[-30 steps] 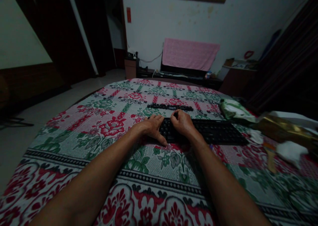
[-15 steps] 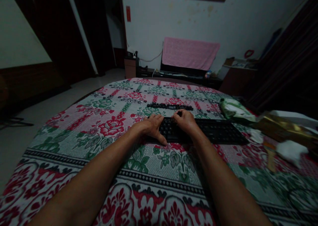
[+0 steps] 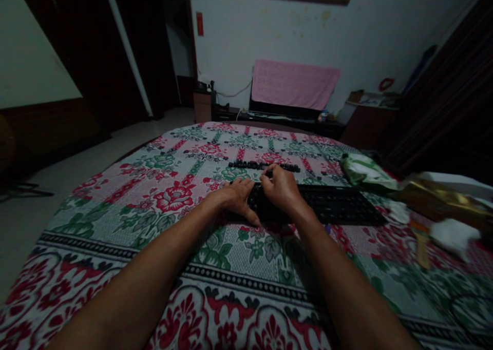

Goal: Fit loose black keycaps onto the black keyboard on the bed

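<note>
A black keyboard (image 3: 339, 203) lies across the patterned cloth. My left hand (image 3: 241, 198) rests over its left end, fingers spread across the far edge and the thumb stretched along the near edge. Above the keys on the left part, my right hand (image 3: 280, 188) is closed in a pinch. Something small and dark shows between its thumb and fingers, too small and dim to name. Behind the keyboard runs a row of loose black keycaps (image 3: 246, 164), partly covered by my right hand.
On the right of the tablecloth (image 3: 169, 237) lie a green-and-white packet (image 3: 364, 168), a gold box (image 3: 442, 198), crumpled white tissue (image 3: 454, 237) and a wooden-handled brush (image 3: 422, 250). A dark cable loop (image 3: 454, 309) lies at the near right. A pink towel (image 3: 295, 83) hangs beyond the table.
My right hand has shifted slightly left and away from me over the keyboard, still pinched. It now covers part of the keycap row. My left hand has stayed in place.
</note>
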Demonstrator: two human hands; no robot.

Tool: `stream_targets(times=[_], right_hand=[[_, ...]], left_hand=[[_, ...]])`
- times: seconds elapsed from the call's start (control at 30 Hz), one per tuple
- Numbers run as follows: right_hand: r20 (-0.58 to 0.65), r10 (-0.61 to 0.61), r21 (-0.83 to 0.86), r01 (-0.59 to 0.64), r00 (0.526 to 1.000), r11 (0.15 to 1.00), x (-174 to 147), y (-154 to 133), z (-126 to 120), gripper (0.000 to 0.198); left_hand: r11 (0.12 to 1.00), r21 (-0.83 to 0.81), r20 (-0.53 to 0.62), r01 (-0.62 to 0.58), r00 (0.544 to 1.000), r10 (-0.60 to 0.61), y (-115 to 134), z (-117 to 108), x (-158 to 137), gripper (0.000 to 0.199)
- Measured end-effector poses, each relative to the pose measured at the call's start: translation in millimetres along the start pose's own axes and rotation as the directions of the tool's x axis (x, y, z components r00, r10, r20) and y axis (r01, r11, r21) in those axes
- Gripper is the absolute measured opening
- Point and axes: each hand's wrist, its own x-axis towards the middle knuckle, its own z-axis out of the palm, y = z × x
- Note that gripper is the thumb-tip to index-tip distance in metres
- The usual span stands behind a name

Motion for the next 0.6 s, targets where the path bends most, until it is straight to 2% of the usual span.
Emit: stream_targets(times=[0.13,0.27,0.37,0.43,0.53,0.6], right_hand=[[0.008,0.157,0.182,-0.156,0.987,0.971,7.7,20.7,-0.1,0.014],[-0.002,0.163,0.259,-0.157,0.987,0.953,10.9,33.3,3.9,0.014],[-0.009,0.148,0.31,-0.138,0.989,0.941,12.1,37.1,7.9,0.014],[-0.018,0.142,0.34,-0.128,0.99,0.932,12.6,37.3,9.1,0.013],[-0.028,0.142,0.378,-0.121,0.99,0.918,12.3,34.0,8.2,0.013],[-0.026,0.141,0.406,-0.119,0.99,0.906,11.2,30.1,6.7,0.012]], left_hand=[[1.0,0.006,-0.005,-0.002,1.0,0.003,1.3,-2.2,-1.8,0.115],[0.999,-0.038,-0.06,-0.01,0.998,0.008,-0.8,-3.7,0.4,0.1],[0.989,-0.147,-0.179,-0.032,0.984,0.005,-0.6,-4.3,2.6,0.076],[0.97,-0.219,-0.296,-0.105,0.955,0.037,2.4,-4.6,3.6,0.062],[0.934,-0.277,-0.426,-0.225,0.9,0.091,8.8,-3.9,5.2,0.052],[0.929,-0.282,-0.466,-0.242,0.88,0.088,12.0,-2.5,6.9,0.044]])
